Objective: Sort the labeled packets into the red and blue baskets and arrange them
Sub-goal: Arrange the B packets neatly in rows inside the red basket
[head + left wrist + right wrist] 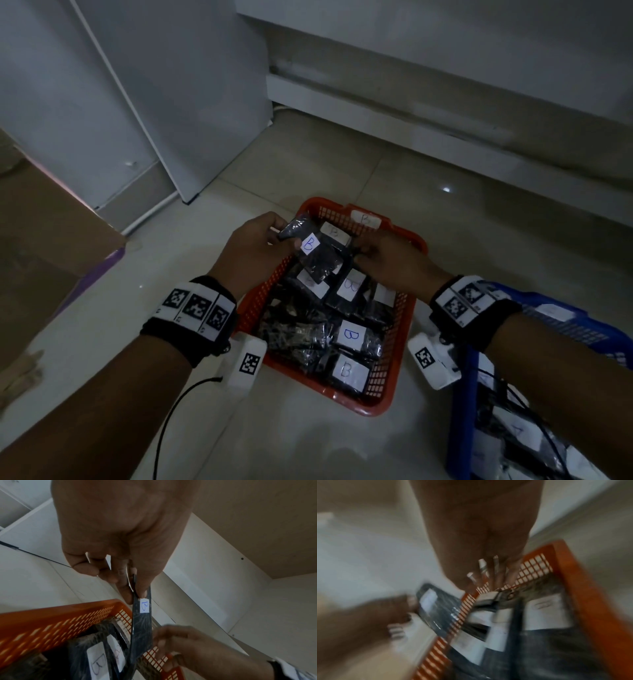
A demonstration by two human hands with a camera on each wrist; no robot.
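The left hand [255, 248] pinches a dark packet [317, 255] by its upper edge, thumb on one face and fingers behind; the left wrist view shows the thumb tip just above the small white label marked B [144, 605]. The packet hangs tilted over the far left part of the red basket [394, 387], not yet lying among the others.

The right hand [387, 255] is down in the far end of the same basket, at about 1 o'clock from the held packet. Its fingers point down among the packets there, but the head view hides the tips and the right wrist view is badly blurred, so I cannot tell whether it grips anything.

The red basket sits on the pale tiled floor [308, 445] and is crowded with dark packets, several showing white labels marked B [351, 335]. A white tag marked B [365, 219] is fixed to its far rim at 12 o'clock.

At 4 o'clock from the red basket stands the blue basket [462, 411], partly covered by the right forearm; it holds more dark packets with white labels, their letters too dim to read. A brown cardboard box [51, 240] lies at 9 o'clock, well apart. White cabinet panels [171, 102] rise at 11 o'clock behind it.
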